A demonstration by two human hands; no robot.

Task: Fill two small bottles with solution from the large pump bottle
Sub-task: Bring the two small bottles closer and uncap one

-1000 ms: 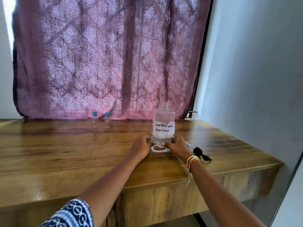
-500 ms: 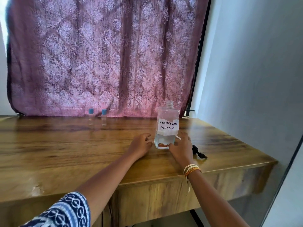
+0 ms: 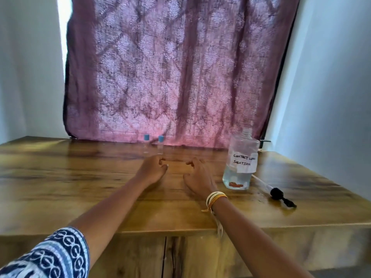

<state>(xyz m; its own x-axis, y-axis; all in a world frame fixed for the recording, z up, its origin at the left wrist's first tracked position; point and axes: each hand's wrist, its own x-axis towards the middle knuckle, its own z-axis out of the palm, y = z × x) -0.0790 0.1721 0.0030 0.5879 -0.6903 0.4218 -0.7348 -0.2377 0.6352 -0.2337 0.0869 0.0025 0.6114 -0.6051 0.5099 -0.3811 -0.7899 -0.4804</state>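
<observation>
Hands have let go: my left hand (image 3: 153,170) and right hand (image 3: 197,177), both empty, now left of the big bottle (image 3: 240,163), reaching toward two small bottles (image 3: 153,144).

the two small bottles (image 3: 153,145) at the back are basically see-through, only the blue caps read, so no telling if there's liquid in them. label on the large bottle (image 3: 241,161) is smeary, second word is half a guess. Left sleeve (image 3: 46,255) is cut off at the bottom left corner, and the surface (image 3: 80,177) runs off the left edge
</observation>
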